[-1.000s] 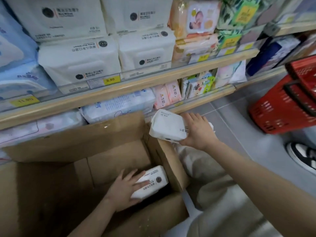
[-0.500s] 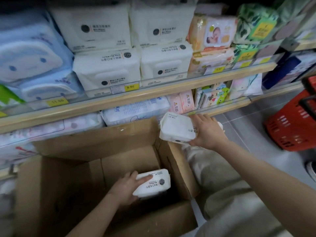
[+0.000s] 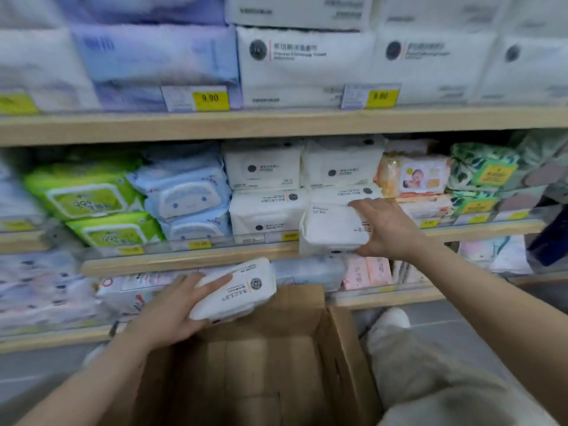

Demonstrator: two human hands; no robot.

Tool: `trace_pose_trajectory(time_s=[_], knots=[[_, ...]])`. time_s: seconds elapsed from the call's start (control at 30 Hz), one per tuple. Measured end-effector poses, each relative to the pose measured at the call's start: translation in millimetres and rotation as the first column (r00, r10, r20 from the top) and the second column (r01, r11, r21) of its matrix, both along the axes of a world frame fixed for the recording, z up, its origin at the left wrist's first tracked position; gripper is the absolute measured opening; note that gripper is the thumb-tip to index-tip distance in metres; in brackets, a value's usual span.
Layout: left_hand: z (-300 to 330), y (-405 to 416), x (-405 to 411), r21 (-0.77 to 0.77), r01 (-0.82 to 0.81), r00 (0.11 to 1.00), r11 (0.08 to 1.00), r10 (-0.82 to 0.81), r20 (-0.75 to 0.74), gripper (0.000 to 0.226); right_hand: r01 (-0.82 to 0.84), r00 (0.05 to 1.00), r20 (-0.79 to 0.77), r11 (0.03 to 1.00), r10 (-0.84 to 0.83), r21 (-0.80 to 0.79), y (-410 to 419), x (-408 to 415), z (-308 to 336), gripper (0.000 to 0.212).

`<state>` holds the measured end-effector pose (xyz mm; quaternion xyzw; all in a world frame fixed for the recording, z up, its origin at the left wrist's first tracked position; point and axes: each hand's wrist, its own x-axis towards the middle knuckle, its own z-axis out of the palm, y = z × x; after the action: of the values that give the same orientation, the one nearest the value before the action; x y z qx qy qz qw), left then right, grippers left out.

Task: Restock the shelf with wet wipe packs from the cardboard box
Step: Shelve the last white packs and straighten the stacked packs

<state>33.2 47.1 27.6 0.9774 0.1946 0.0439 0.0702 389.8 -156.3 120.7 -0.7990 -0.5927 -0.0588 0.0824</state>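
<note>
The right hand (image 3: 388,230) grips a white wipe pack (image 3: 333,230) by its right end, fingers curled over the top and thumb under the bottom edge, and holds it against the front edge of the middle shelf (image 3: 190,258), in front of the stacked white packs (image 3: 266,192) there. The left hand (image 3: 172,309) holds a second pack (image 3: 238,290), tilted with its right end higher, fingers spread along its upper face and thumb beneath; this pack is above the back rim of the cardboard box (image 3: 267,364) and in front of the lowest shelf's goods. The box stands open on the floor below both arms, its inside brown; whether any packs lie deeper in it cannot be told. On the middle shelf, left of the white stack, sit blue packs (image 3: 187,192) and, farther left, green packs (image 3: 89,192); to the right are an orange baby-print pack (image 3: 415,175) and leaf-print packs (image 3: 482,169). Yellow price tags (image 3: 210,98) hang on the top shelf's front edge. The picture is somewhat blurred.
</note>
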Motion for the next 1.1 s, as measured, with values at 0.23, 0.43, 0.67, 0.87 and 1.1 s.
trace_pose_trajectory(time_s=[0.23,0.43,0.67,0.87,1.1], knots=[[60.2,18.1,16.6,0.118,-0.023,0.981,0.993,-0.001,0.194,0.075,-0.112,0.990,0.094,0.989,0.103,0.097,52.0,39.3,52.9,0.086],[55.9,28.7,34.4,0.149,-0.008,0.981,0.989,-0.021,0.195,0.073,0.054,0.986,0.160,0.999,-0.055,0.008,86.4,54.3,31.3,0.085],[36.5,39.8,31.5,0.095,-0.019,0.994,0.995,0.009,0.110,0.076,-0.027,0.968,0.246,0.942,-0.059,0.334,123.0,-2.4,-16.7,0.064],[31.1,42.6,28.8,0.071,-0.020,0.993,0.997,0.012,0.116,0.074,-0.058,0.967,0.245,0.885,-0.064,0.462,130.2,19.6,-15.7,0.030],[33.3,41.1,32.9,0.112,-0.002,0.995,0.994,-0.010,0.103,0.076,-0.070,0.976,0.217,0.916,-0.019,0.395,122.6,25.2,-11.1,0.030]])
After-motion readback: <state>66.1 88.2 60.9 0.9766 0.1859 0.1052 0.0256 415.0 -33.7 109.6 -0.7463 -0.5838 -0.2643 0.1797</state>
